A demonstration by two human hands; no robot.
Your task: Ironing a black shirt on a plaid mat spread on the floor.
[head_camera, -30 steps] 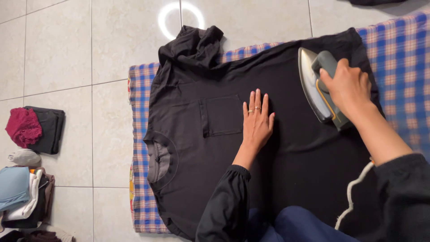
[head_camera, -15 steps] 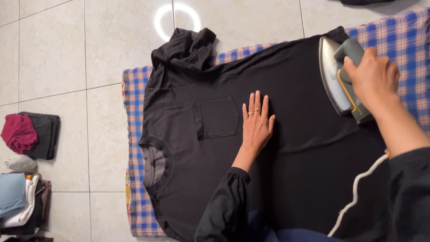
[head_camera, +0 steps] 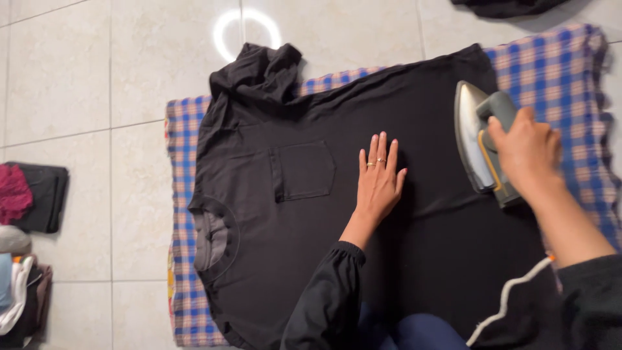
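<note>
A black pocket T-shirt (head_camera: 337, 194) lies spread flat, front up, on a blue-and-orange checked blanket (head_camera: 557, 65) laid over a pale tiled floor (head_camera: 78, 97); its neck opening points toward the left of the view and one sleeve is bunched at the upper edge. The left hand (head_camera: 379, 185) rests palm down on the middle of the shirt, just right of the chest pocket (head_camera: 302, 170), fingers (head_camera: 378, 148) straight and close together, the thumb angled out, gripping nothing. To its right, near the shirt's hem, the right hand (head_camera: 526, 152) is wrapped tightly around the grey handle of a clothes iron (head_camera: 476, 139), whose metal soleplate sits on the black fabric. A white cord (head_camera: 512, 291) trails from the iron toward the lower edge. Folded clothes (head_camera: 23, 259) are stacked on the tiles at far left.
</note>
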